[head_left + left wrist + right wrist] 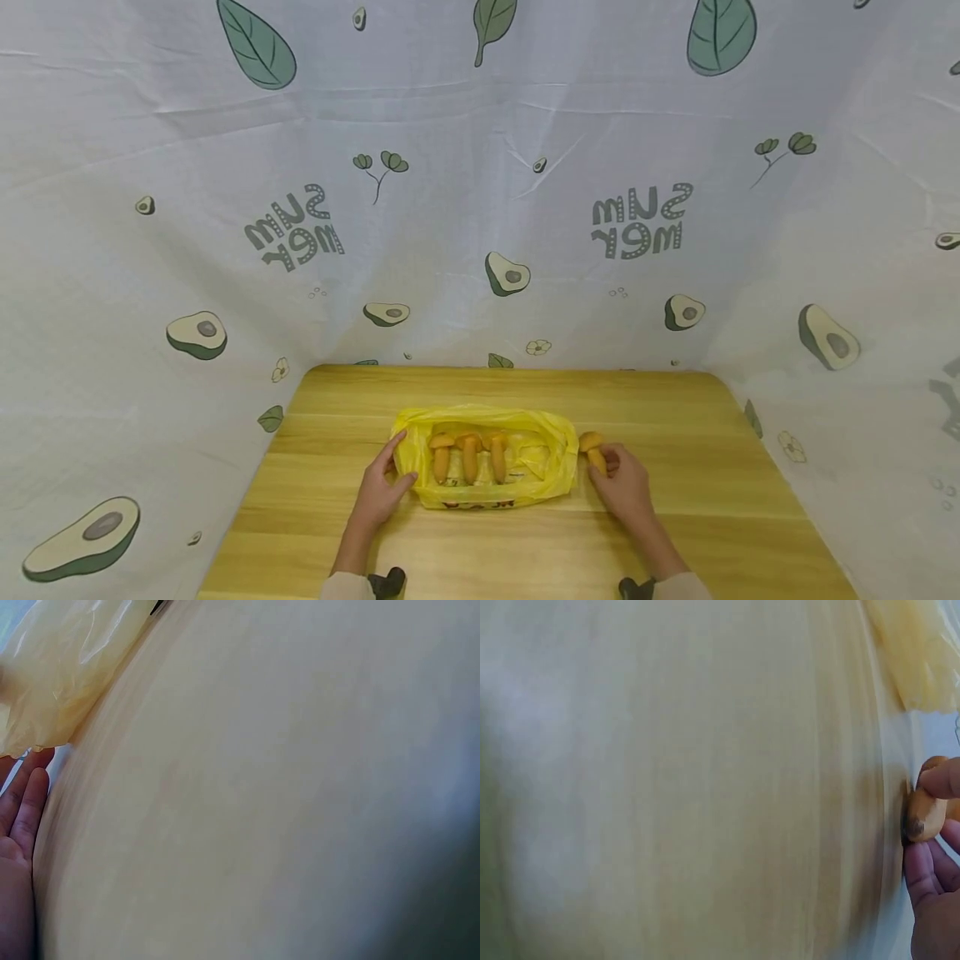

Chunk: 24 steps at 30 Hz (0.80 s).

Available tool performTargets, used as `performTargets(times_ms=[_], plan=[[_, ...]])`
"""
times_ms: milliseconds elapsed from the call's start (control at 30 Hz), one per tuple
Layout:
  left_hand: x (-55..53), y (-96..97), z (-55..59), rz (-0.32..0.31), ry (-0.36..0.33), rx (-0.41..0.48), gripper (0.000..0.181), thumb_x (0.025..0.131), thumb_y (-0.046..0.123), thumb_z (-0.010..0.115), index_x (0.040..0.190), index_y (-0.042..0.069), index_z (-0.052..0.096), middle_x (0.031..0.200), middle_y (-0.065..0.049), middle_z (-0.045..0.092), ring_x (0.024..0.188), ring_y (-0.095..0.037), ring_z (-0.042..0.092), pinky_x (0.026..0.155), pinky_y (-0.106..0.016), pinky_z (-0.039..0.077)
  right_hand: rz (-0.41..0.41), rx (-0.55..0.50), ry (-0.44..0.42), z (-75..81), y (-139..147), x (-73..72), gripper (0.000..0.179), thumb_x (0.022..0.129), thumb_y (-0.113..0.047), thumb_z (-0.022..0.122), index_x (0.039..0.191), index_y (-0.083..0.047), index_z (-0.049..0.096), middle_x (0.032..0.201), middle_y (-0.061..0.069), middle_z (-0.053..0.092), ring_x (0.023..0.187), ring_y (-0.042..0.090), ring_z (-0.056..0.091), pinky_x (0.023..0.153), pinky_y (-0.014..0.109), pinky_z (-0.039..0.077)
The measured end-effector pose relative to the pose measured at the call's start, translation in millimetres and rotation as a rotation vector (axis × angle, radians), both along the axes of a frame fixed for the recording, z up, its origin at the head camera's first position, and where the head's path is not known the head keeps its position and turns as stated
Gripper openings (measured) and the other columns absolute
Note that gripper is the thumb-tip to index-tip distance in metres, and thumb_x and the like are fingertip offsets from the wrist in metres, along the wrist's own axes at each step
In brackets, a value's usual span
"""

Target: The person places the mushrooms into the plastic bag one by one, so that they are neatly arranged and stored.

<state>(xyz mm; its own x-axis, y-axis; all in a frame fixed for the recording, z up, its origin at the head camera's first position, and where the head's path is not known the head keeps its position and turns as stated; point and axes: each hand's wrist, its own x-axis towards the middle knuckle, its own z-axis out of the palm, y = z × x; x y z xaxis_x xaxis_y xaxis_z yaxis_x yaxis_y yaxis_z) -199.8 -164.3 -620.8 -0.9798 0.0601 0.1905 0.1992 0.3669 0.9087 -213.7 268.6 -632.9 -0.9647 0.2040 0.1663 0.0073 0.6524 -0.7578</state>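
A yellow plastic bag lies on the table with its mouth spread wide. Inside it, three orange-brown mushrooms stand in a row, caps toward the far side. At the bag's left end, my left hand touches the plastic with thumb and fingers spread apart; in the left wrist view its fingers look fairly straight beside the bag. Just right of the bag, my right hand pinches another mushroom by its stem, cap pointing away. The right wrist view shows that mushroom's stem end between thumb and fingers.
The wooden table extends around the bag on all sides. Behind and beside it hangs a pale cloth printed with avocados and leaves. Dark wrist devices show at both sleeves.
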Motion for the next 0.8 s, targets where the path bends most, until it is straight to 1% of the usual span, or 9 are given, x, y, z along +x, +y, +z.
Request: performTargets(times_ms=[133,233,300,400,467,600,667,700,800], plan=[[-6.3,-2.2,-19.5,0.027,0.012,-0.004,0.074,0.091,-0.001,0.071,0.158,0.008,0.041,0.157,-0.022,0.047,0.127,-0.040,0.060,0.103,-0.049,0.051,-0.027,-0.055,-0.041,2.6,2,2.0,0.033,0.085,-0.009,0.078,0.116,0.001,0.068,0.102,0.017,0.071,0.092,0.023,0.066,0.073,0.019,0.052],[-8.4,-5.3,-25.6,0.025,0.011,0.004,0.075,0.091,0.001,0.073,0.158,0.014,0.043,0.157,-0.018,0.048,0.127,-0.037,0.061,0.104,-0.047,0.051,-0.027,-0.076,-0.039,5.4,2,3.8,0.034,0.084,-0.007,0.078,0.115,0.002,0.068,0.101,0.018,0.072,0.089,0.020,0.066,0.072,0.018,0.053],[-8.6,-6.4,-25.8,0.020,0.000,0.018,0.074,0.091,0.003,0.074,0.157,0.018,0.043,0.158,-0.016,0.047,0.129,-0.035,0.061,0.105,-0.049,0.050,-0.028,-0.083,-0.040,7.2,3,4.7,0.034,0.084,-0.008,0.079,0.114,0.002,0.068,0.101,0.018,0.073,0.088,0.018,0.066,0.071,0.018,0.053],[-7.9,-5.8,-23.5,0.021,-0.007,0.021,0.074,0.091,0.004,0.074,0.157,0.019,0.044,0.159,-0.015,0.046,0.131,-0.035,0.059,0.106,-0.053,0.048,-0.037,-0.097,-0.054,10.9,4,5.9,0.033,0.084,-0.010,0.080,0.114,0.000,0.070,0.102,0.017,0.074,0.087,0.016,0.067,0.070,0.018,0.054],[-7.2,-4.0,-21.1,0.028,-0.011,0.019,0.075,0.090,0.002,0.073,0.157,0.017,0.044,0.160,-0.016,0.045,0.132,-0.037,0.058,0.107,-0.056,0.047,-0.044,-0.102,-0.066,13.7,5,6.5,0.033,0.085,-0.012,0.080,0.114,-0.001,0.070,0.102,0.018,0.075,0.087,0.016,0.069,0.070,0.018,0.054],[-5.9,-0.3,-17.4,0.036,-0.004,0.018,0.074,0.090,-0.003,0.071,0.157,0.008,0.042,0.158,-0.022,0.045,0.129,-0.042,0.059,0.105,-0.059,0.047,-0.060,-0.127,-0.079,20.9,6,8.9,0.033,0.086,-0.014,0.080,0.115,-0.002,0.070,0.102,0.019,0.075,0.086,0.016,0.069,0.068,0.019,0.055],[-5.3,0.5,-16.2,0.039,0.001,0.028,0.074,0.090,-0.004,0.071,0.157,0.004,0.042,0.157,-0.024,0.046,0.127,-0.044,0.059,0.104,-0.058,0.048,-0.060,-0.138,-0.077,25.4,6,10.9,0.032,0.086,-0.014,0.080,0.115,-0.002,0.070,0.100,0.019,0.074,0.084,0.016,0.069,0.066,0.019,0.056],[-5.1,0.5,-15.9,0.040,0.001,0.029,0.074,0.090,-0.004,0.071,0.157,0.004,0.042,0.157,-0.024,0.046,0.127,-0.043,0.060,0.104,-0.057,0.049,-0.055,-0.140,-0.070,27.7,6,11.8,0.033,0.086,-0.014,0.080,0.115,-0.001,0.070,0.100,0.020,0.074,0.084,0.015,0.069,0.065,0.020,0.056],[-5.6,-1.2,-18.2,0.039,0.003,0.018,0.074,0.090,-0.002,0.072,0.157,0.009,0.043,0.158,-0.020,0.047,0.128,-0.039,0.061,0.104,-0.053,0.050,-0.043,-0.137,-0.058,34.1,6,14.8,0.032,0.087,-0.015,0.080,0.114,0.000,0.071,0.098,0.019,0.074,0.081,0.015,0.069,0.063,0.020,0.056]])
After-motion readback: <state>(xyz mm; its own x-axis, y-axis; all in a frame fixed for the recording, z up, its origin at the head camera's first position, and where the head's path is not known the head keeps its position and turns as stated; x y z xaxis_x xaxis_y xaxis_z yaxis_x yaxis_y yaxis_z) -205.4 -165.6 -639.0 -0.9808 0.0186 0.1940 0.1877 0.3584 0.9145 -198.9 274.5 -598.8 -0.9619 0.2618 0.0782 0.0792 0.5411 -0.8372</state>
